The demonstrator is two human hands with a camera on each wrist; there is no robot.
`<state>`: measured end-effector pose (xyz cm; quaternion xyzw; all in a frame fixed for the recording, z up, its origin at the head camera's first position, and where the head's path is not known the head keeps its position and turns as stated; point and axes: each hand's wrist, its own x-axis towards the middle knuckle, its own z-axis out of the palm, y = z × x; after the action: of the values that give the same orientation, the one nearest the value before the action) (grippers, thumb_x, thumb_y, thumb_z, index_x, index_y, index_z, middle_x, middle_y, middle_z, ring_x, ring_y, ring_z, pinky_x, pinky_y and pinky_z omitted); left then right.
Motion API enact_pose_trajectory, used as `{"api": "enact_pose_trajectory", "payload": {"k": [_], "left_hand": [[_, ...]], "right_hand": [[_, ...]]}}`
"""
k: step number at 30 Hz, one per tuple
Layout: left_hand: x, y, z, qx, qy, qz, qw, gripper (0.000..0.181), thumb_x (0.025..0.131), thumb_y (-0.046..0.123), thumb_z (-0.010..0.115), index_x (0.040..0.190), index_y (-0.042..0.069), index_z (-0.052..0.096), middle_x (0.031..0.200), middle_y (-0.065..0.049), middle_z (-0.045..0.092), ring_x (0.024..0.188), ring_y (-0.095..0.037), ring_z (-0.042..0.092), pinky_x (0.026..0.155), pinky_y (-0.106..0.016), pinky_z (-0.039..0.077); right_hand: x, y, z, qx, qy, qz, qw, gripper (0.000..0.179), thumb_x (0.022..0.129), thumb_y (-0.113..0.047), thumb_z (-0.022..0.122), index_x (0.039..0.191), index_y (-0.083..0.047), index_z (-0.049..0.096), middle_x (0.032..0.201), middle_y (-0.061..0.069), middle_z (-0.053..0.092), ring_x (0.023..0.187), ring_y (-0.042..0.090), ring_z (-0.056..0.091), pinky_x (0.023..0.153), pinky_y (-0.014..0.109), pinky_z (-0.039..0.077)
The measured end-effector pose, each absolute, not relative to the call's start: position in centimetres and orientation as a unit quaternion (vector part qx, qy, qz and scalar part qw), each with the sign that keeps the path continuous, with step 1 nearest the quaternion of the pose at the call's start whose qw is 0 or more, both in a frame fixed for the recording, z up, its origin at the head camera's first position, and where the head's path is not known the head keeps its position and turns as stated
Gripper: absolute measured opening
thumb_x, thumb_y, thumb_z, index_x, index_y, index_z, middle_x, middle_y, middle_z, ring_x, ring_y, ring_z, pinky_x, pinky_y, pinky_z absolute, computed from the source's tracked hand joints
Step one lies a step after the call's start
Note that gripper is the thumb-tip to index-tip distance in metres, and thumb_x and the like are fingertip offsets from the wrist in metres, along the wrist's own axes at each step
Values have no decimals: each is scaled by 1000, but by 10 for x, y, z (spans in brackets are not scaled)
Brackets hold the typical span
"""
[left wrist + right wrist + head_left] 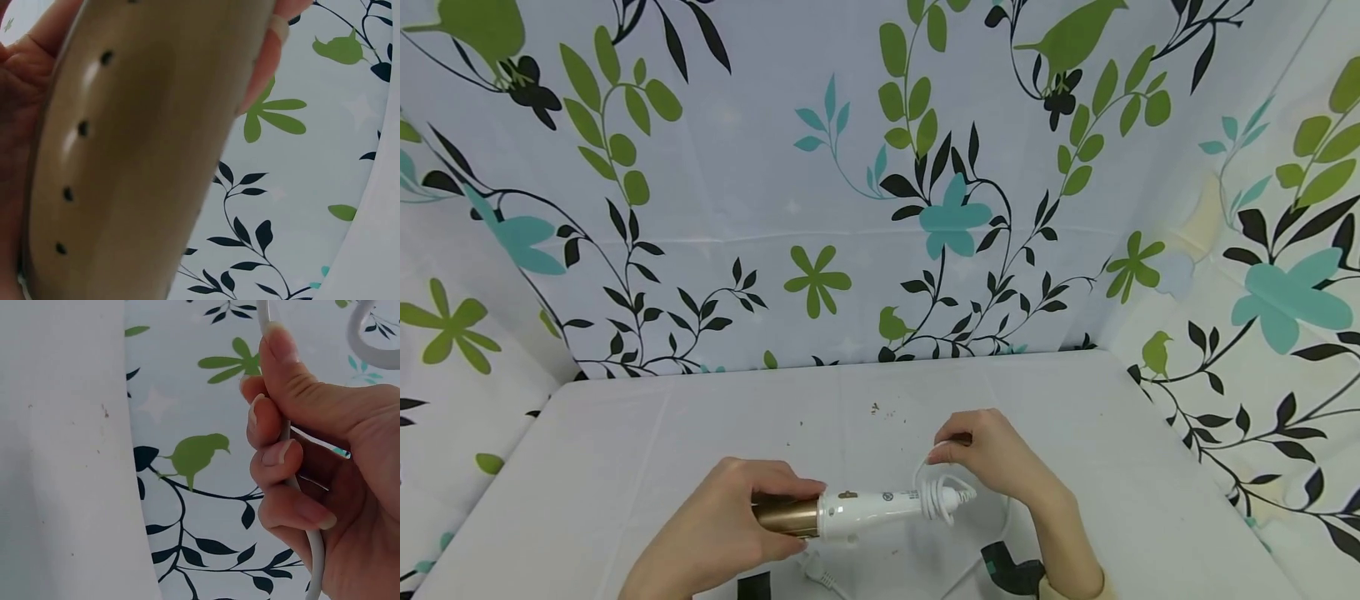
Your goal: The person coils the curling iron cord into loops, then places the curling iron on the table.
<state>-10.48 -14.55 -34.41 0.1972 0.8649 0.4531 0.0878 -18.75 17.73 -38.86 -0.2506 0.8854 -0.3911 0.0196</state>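
A hair styler (865, 513) with a white handle and a gold barrel lies nearly level above the table. My left hand (730, 517) grips its gold end, thumb on the near side and fingers on the far side. Up close, the gold barrel (144, 150) shows a row of small dark holes. White power cord (934, 497) is coiled round the tail of the handle. In the right wrist view, my right hand (325, 456) holds a length of the cord (315, 562), pinched by the thumb and with the fingers curled round it.
The white table (700, 425) bears small brown specks (876, 408) towards the back. A white cable end (816, 571) and a black strap-like piece (1011, 573) show near the front edge. Patterned leaf-and-bird curtains (737, 167) enclose the back and sides.
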Motion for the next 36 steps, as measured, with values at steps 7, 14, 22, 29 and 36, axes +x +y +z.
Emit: {"api": "enact_pose_trajectory", "payload": {"k": [7,14,22,29,36], "left_hand": [[-110,-135,-347,219,863,444,103,45,68,7,88,111,17,78,94,14,72,80,-5,64,72,-25,54],[-113,-131,-350,196,868,443,110,45,66,6,88,109,14,78,93,11,73,78,-8,65,69,-24,54],[-115,-135,-351,157,871,447,131,46,65,9,91,109,11,78,99,2,74,80,-14,67,67,-24,55],[-115,-134,-351,148,877,438,131,48,65,13,92,111,8,77,99,-1,74,80,-13,67,66,-24,55],[-114,-138,-352,136,878,446,109,47,67,14,90,113,11,77,99,1,75,78,-9,69,65,-24,55]], "right_hand": [[-184,176,-383,-260,864,-429,32,6,85,-23,79,86,-19,74,79,-9,66,70,8,61,67,25,54],[-180,174,-376,-262,858,-441,-1,6,84,-24,79,86,-21,75,78,-10,66,70,7,62,67,25,55],[-175,166,-370,-259,861,-433,-65,8,81,-20,84,81,-21,76,71,-13,63,62,6,56,59,23,50],[-171,160,-366,-257,857,-436,-93,7,81,-17,84,81,-18,77,71,-14,62,62,4,56,58,22,51],[-168,160,-365,-272,853,-435,-99,7,91,-13,73,89,-17,78,70,-13,57,60,3,49,54,20,46]]}}
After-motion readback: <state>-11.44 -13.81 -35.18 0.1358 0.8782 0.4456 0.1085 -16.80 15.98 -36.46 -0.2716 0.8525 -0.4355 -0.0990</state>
